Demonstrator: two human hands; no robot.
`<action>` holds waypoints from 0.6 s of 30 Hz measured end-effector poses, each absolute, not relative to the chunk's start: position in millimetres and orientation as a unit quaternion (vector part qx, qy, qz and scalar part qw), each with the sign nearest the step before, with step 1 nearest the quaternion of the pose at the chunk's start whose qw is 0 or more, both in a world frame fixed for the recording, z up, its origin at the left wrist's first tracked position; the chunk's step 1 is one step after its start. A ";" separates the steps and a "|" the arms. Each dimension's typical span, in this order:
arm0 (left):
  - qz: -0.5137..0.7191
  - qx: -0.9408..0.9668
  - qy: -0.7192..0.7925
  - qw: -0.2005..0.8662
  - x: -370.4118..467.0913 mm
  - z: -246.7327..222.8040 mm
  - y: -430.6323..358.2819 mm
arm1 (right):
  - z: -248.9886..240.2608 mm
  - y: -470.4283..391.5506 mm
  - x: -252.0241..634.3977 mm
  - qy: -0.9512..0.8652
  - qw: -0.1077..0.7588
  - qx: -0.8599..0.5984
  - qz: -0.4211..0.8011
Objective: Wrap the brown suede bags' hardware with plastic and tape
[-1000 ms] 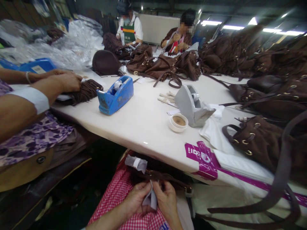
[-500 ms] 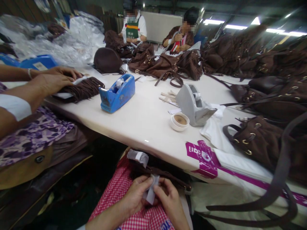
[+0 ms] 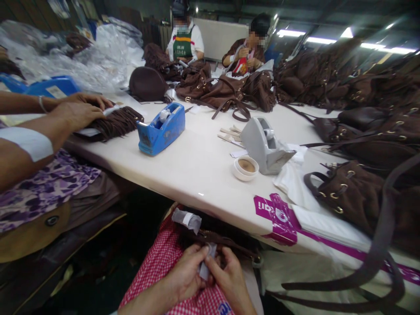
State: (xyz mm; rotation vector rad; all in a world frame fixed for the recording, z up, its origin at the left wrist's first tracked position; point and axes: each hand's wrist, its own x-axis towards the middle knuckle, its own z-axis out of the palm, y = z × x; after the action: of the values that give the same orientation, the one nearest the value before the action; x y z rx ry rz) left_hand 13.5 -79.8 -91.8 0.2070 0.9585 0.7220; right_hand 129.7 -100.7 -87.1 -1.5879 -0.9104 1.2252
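Observation:
Low in the head view, above a red checked cloth (image 3: 154, 267) on my lap, my left hand (image 3: 188, 269) is closed on a strip of grey tissue paper (image 3: 207, 262). My right hand (image 3: 229, 271) pinches the same paper from the other side, thumb across it. Just beyond my fingers lies a dark brown bag (image 3: 226, 239), partly under the table edge. Another grey paper wrap (image 3: 187, 220), with a white band round it, sits at the bag's left end. What the paper covers is hidden.
On the white table (image 3: 197, 175) stand a blue tape dispenser (image 3: 162, 129), a grey tape dispenser (image 3: 262, 146) and a small round white pot (image 3: 245, 168). Brown bags (image 3: 348, 188) crowd the right side, straps hanging over the edge. A co-worker's hands (image 3: 78, 109) press a fringed brown piece at left.
My right thumb has moved left across the paper, and less of the strip shows below my fingers. Both hands have stayed close together. The co-worker's forearm at left has shifted slightly right.

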 end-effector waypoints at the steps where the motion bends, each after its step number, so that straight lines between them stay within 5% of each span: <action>1: 0.344 0.107 0.454 0.815 13.9 -92.8 -79.2 | -84.6 -101.5 130.7 -0.365 0.449 -0.625 0.524; 10: 0.389 0.246 0.494 0.737 18.1 -99.8 -77.8 | -77.3 -88.4 130.3 -0.355 0.448 -0.650 0.501; 18: 0.380 0.279 0.428 0.771 7.2 -86.0 -80.5 | -77.8 -86.0 128.2 -0.303 0.461 -0.628 0.549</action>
State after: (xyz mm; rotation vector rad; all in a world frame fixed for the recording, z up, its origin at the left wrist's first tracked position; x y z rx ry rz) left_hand 7.2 -80.5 -86.0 0.6046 0.9275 0.8247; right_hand 128.2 -86.0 -77.8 -1.5455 -0.7443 1.3498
